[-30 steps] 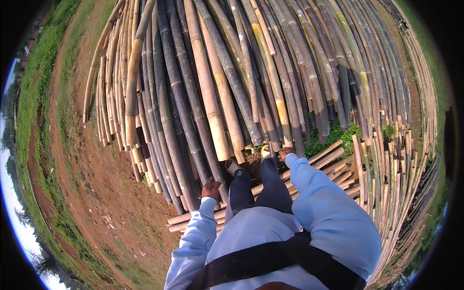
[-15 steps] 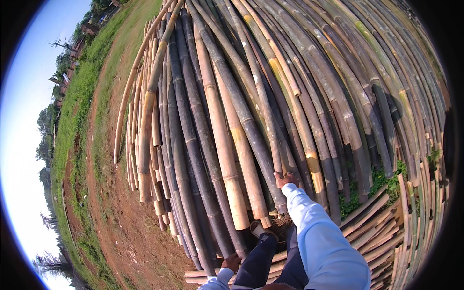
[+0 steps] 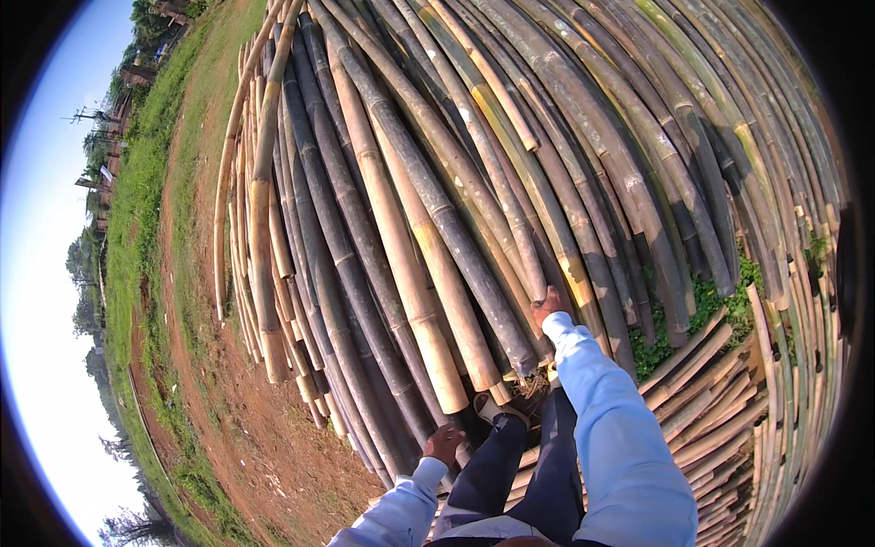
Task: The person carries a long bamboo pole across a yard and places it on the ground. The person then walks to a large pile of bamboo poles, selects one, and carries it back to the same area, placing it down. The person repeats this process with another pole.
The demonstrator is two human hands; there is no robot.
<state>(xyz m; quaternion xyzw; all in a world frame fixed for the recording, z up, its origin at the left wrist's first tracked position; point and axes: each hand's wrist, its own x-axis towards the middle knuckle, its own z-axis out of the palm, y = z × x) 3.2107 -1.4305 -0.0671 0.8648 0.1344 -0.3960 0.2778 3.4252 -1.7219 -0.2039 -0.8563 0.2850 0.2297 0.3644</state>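
Long bamboo poles lie side by side in a wide pile in front of me. My right hand (image 3: 550, 308) is closed round the near end of a slim, mottled bamboo pole (image 3: 510, 228) that lies on the others. Just left of that hand is the cut end of a thick dark bamboo pole (image 3: 492, 314). My left hand (image 3: 444, 444) hangs low by the near ends of other dark poles (image 3: 387, 365), its fingers loosely apart with nothing seen in them. Between the hands, a pale bamboo pole (image 3: 424, 328) ends close to my foot.
Shorter cut bamboo lengths (image 3: 720, 401) are stacked at the lower right, beside green weeds (image 3: 697, 314). My shoe (image 3: 499, 410) stands against the pole ends. Bare reddish soil (image 3: 219, 401) and a grass strip (image 3: 137, 237) run along the left.
The view has shifted a little. My right hand has carried the slim pole's end slightly right, away from the thick dark pole. My left hand has come forward, nearer the pale pole's end.
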